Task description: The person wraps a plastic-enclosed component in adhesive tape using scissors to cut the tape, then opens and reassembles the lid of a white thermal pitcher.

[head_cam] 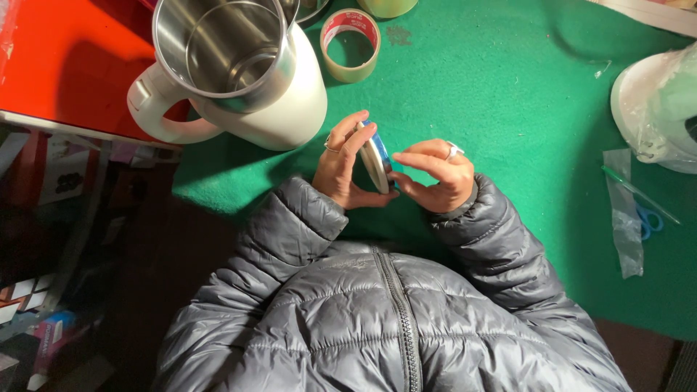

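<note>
My left hand and my right hand together hold a small flat round disc with a white face and a blue edge, held on edge just above the green table cover. The left fingers wrap its left side; the right thumb and fingers pinch its right side. Each hand wears a ring. Grey puffer jacket sleeves cover both arms.
A white electric kettle with an open steel inside stands at the upper left, partly on a red surface. A roll of brown tape lies behind. A plastic-wrapped white appliance, a plastic bag and blue scissors sit right.
</note>
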